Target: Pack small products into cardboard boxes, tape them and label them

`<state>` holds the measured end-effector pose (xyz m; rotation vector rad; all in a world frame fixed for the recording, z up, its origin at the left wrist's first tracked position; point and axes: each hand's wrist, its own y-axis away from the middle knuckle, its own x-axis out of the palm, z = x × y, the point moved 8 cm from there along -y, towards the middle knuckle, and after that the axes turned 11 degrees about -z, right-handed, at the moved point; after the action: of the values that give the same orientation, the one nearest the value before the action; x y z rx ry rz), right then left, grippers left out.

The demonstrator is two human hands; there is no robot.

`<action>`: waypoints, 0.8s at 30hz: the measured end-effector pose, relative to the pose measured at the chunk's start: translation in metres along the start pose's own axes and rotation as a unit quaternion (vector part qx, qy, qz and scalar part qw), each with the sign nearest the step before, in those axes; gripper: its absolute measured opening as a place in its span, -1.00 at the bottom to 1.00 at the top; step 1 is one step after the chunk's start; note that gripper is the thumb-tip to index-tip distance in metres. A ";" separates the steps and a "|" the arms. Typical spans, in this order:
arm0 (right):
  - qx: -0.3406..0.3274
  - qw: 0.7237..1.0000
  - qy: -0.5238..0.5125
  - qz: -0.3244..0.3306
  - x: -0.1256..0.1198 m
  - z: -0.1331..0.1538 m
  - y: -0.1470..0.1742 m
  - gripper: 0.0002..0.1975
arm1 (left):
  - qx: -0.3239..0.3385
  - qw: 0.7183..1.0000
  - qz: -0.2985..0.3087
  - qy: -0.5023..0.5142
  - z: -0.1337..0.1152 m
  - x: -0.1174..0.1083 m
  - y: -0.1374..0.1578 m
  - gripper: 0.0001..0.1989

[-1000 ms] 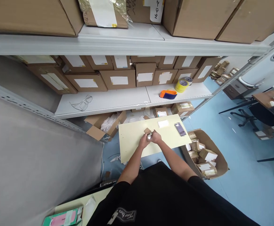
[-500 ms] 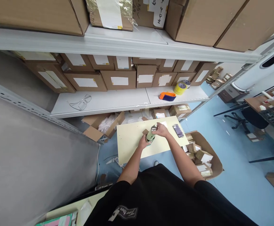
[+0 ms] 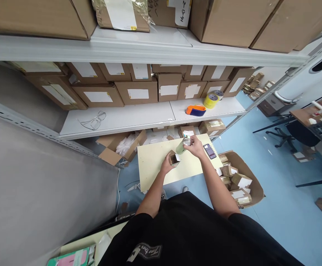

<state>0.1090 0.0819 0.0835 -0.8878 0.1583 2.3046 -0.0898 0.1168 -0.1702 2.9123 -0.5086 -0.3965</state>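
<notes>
My left hand (image 3: 166,164) is wrapped round a small upright cardboard box (image 3: 174,159), whose open top shows a dark inside. Beside it, my right hand (image 3: 195,147) grips a pale green cylindrical tumbler (image 3: 180,148) by its silvery upper end. The tumbler is tilted and stands apart from the box, to its upper right. Both are over a cream-coloured table (image 3: 151,162). A phone (image 3: 210,151) lies on the table right of my right hand.
A shelf (image 3: 139,114) behind the table holds labelled cartons, glasses (image 3: 96,122), an orange-and-blue tape dispenser (image 3: 195,110) and yellow tape (image 3: 211,101). An open carton (image 3: 111,151) sits at the left. Right of the table, a large bin (image 3: 251,177) holds several small boxes.
The tumbler has come out of the small box. My right hand has moved it up and to the right, while my left hand keeps hold of the box.
</notes>
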 end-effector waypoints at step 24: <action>-0.051 0.993 -0.066 0.087 -0.001 -0.015 -0.019 -0.53 | 0.192 0.974 -0.110 -0.044 -0.191 0.009 0.013 -0.17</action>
<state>0.1298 0.0906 0.0747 -0.7946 0.0628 2.5463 -0.0318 0.1223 0.0121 3.3539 -0.3022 -0.5098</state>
